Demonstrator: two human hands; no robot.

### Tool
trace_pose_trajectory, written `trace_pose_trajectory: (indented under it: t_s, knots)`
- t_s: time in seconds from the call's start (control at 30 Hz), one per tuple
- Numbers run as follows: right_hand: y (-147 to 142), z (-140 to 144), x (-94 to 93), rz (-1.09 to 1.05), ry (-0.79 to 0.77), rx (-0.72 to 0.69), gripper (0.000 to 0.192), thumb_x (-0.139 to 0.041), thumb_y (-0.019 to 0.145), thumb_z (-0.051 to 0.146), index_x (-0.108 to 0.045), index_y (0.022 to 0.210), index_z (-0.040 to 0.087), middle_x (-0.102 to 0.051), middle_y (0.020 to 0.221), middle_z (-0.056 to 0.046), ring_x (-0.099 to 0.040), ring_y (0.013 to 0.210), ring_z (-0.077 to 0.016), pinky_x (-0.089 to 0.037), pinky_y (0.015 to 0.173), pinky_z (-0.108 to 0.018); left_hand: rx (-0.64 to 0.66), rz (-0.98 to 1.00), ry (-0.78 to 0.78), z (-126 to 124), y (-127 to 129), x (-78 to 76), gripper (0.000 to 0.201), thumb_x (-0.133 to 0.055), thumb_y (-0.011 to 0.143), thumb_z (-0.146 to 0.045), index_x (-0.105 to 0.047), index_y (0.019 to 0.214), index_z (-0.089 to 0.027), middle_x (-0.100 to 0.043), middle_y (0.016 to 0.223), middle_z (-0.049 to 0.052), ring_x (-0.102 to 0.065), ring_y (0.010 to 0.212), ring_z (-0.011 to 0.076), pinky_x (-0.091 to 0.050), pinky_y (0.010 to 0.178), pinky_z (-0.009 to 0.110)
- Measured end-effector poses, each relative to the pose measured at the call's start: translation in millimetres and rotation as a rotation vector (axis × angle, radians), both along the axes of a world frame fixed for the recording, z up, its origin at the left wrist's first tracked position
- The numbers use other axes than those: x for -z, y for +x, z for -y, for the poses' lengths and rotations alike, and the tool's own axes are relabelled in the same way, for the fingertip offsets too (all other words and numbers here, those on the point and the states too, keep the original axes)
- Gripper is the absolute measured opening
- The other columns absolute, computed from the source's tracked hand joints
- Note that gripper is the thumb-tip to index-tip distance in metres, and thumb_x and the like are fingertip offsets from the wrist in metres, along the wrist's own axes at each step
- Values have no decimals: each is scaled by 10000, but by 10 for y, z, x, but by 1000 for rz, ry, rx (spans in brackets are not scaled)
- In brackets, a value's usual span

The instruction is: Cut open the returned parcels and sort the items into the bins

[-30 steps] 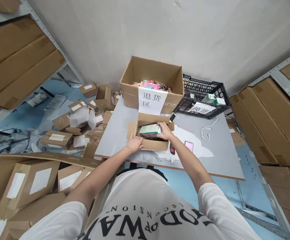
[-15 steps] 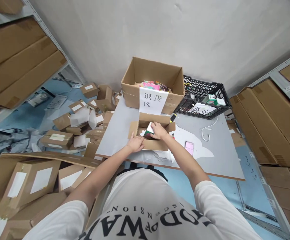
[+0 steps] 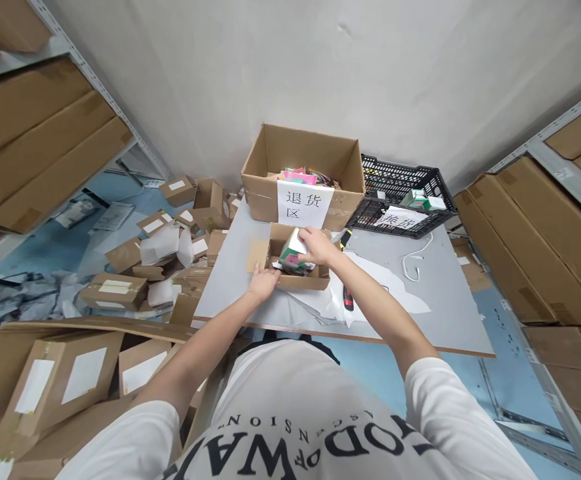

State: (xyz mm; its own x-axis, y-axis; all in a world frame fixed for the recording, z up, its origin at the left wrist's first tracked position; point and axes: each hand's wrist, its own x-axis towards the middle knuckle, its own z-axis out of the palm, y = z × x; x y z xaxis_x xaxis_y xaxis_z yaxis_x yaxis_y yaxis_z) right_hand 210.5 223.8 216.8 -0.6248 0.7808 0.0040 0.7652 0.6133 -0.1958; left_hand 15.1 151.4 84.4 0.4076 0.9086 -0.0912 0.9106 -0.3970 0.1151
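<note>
A small open cardboard box point(image 3: 297, 280) sits on the grey table point(image 3: 450, 307). My left hand point(image 3: 263, 281) rests flat against its near left corner, steadying it. My right hand point(image 3: 315, 245) grips a small green and white product box point(image 3: 291, 252), tilted up on end inside the cardboard box, above other coloured items there.
A big open carton point(image 3: 270, 193) with a paper sign holds coloured packs at the table's back. A black crate point(image 3: 403, 203) stands to its right. A red-handled tool point(image 3: 347, 299), white paper and a white cable point(image 3: 417, 257) lie on the table. Cardboard parcels litter the floor at left; shelves flank both sides.
My right hand has turned the green box from lying flat on top of the small box to standing tilted inside it. My left hand slid slightly left along the box's corner.
</note>
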Motion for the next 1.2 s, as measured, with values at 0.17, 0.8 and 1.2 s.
trace_pose_trajectory:
  t_s: [0.17, 0.8, 1.2]
  knots:
    - [286, 183, -694, -138, 132, 16, 330, -605, 721, 368, -473, 954, 176, -486, 948, -66, -454, 866, -222, -349, 752, -302, -78, -30, 17, -194, -286, 11, 157, -427, 867, -218, -577, 911, -202, -686, 920, 86, -613, 933, 242, -148, 1069, 570]
    - [994, 643, 750, 111, -252, 150, 388, -699, 647, 336, -515, 942, 163, -531, 989, -90, -500, 880, -227, -371, 762, -294, -174, 73, 48, -365, -460, -32, 533, -448, 721, -121, -454, 1253, -152, -510, 1314, 152, -317, 1334, 298, -94, 1100, 563]
    - [1029, 740, 970, -91, -272, 102, 447, -703, 682, 433, -504, 994, 181, -393, 1354, -159, -436, 1192, -295, -414, 870, -388, 193, 607, -95, 172, 870, -143, 753, -570, 787, -343, -216, 1422, -145, -357, 1443, 156, -347, 1332, 250, -335, 1080, 388]
